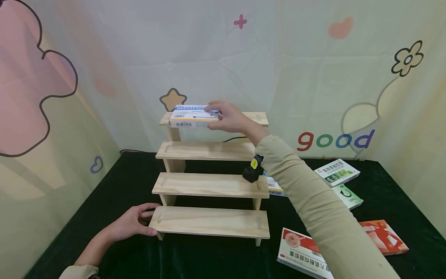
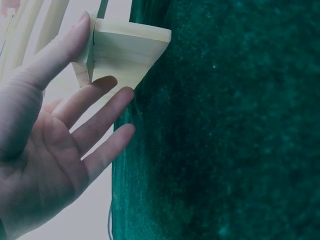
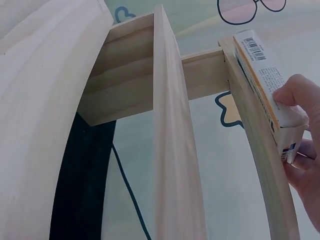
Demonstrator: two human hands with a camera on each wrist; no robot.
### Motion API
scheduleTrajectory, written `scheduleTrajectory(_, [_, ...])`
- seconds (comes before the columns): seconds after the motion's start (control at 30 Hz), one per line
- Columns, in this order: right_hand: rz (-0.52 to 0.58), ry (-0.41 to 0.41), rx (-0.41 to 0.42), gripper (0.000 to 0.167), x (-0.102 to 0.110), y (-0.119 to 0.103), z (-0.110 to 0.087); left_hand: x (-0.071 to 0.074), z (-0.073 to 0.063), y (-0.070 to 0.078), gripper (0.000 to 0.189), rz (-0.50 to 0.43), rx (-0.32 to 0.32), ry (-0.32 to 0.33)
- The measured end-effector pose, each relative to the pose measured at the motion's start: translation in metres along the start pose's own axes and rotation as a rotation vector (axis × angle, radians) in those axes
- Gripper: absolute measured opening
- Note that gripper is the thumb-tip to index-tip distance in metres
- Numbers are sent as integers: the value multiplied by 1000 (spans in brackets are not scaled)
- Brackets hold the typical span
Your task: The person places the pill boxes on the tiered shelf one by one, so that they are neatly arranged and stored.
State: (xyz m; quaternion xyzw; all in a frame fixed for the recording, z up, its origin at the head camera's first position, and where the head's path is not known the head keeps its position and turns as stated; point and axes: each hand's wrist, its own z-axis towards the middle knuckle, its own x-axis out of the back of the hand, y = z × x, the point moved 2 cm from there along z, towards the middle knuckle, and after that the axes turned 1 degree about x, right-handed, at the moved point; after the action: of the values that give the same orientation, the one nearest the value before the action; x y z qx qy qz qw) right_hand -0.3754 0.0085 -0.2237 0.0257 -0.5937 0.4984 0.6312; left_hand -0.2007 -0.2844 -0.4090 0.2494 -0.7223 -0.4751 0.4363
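Note:
A four-step wooden display rack (image 1: 210, 221) stands on the dark green cloth. My right hand (image 1: 228, 117) holds the right end of a white and blue medicine box (image 1: 189, 116), which lies along the left part of the top step. In the right wrist view, the thumb (image 3: 295, 92) presses on the box's printed side (image 3: 267, 75), with fingers around its end. My left hand (image 1: 129, 223) grips the left end of the lowest step, thumb at the front corner and index finger by the back corner. Its other fingers (image 2: 107, 105) extend loosely beneath the step, in the left wrist view.
Right of the rack lie a white-green box (image 1: 337, 172), a green box (image 1: 347, 196), an orange-red box (image 1: 384, 236) and a red-white box (image 1: 303, 252). Another blue-white box (image 1: 275, 186) is partly hidden behind my right sleeve. A printed curtain (image 1: 209, 46) hangs close behind the rack.

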Motion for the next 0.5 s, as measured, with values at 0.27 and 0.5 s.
scheduleTrajectory(0.27, [23, 5, 24, 52, -4, -2, 0, 0, 0, 0, 77, -5, 2, -1])
scheduleTrajectory(0.5, [4, 15, 30, 53, -6, -2, -1, 0, 0, 0, 77, -8, 6, -1])
